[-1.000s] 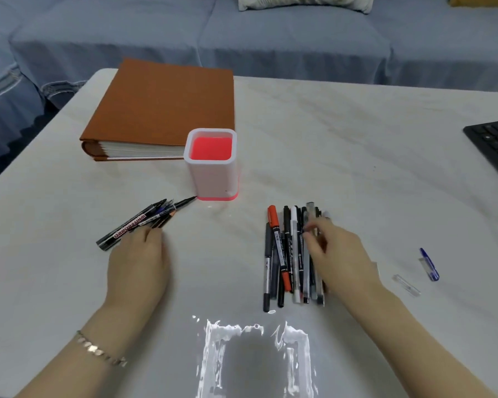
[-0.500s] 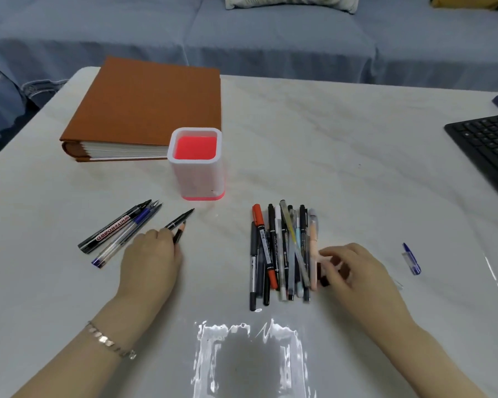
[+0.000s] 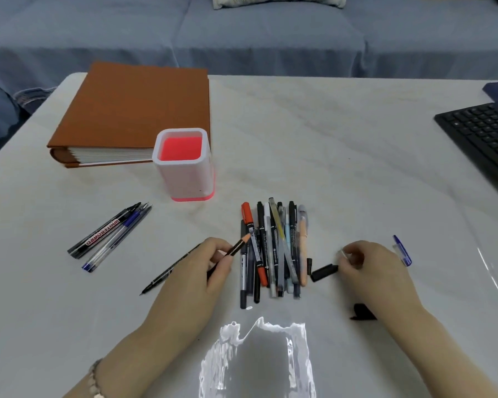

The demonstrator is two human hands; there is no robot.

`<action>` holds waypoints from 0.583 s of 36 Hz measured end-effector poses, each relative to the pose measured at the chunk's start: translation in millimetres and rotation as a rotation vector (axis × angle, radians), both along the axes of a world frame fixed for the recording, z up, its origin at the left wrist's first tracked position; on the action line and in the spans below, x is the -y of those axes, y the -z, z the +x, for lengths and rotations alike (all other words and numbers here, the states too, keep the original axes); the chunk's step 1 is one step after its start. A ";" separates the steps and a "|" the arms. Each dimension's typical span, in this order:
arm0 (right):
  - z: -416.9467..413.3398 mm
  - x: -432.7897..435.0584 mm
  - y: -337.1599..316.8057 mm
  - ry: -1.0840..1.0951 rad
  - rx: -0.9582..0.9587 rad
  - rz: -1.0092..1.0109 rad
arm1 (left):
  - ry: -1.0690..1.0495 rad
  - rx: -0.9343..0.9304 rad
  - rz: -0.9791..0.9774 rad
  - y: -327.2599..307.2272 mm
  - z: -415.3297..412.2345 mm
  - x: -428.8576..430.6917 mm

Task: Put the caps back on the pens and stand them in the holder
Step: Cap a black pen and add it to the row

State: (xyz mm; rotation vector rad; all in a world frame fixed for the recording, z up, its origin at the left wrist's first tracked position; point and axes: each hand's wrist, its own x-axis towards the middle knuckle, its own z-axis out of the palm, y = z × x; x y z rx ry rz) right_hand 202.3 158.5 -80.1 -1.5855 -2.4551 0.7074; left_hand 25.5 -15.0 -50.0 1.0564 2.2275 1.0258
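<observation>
A white pen holder with a red inside stands empty at the table's middle left. A pile of several pens lies in front of it. My left hand is closed on a pencil, whose tip points at the pile, and a thin black pen sticks out from it to the lower left. My right hand, right of the pile, pinches a small clear cap. A black cap lies by its fingertips, and another dark cap lies under the wrist.
Three uncapped pens lie at the left. A blue cap rests right of my right hand. An orange-brown binder sits behind the holder and a black keyboard at the right edge. A blue sofa runs behind the table.
My left hand has lifted the pencil and thin black pen and swung them right toward the pile. My right hand left the pile and moved right onto the loose caps.
</observation>
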 end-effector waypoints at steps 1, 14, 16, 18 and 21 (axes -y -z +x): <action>-0.7 1.9 -3.2 -0.002 -0.091 -0.032 | 0.001 0.024 0.003 -0.7 0.8 0.2; -24.0 45.4 -42.5 -0.015 -0.820 -0.597 | -0.005 0.231 0.078 -3.5 17.5 4.3; -25.6 46.4 -42.6 0.006 -0.842 -0.628 | 0.004 0.238 0.092 -6.5 19.0 5.0; -26.8 46.7 -42.3 0.016 -0.853 -0.641 | 0.005 0.242 0.109 -8.8 19.3 5.5; -28.1 46.3 -42.0 0.021 -0.862 -0.643 | 0.015 0.244 0.120 -13.2 20.1 5.5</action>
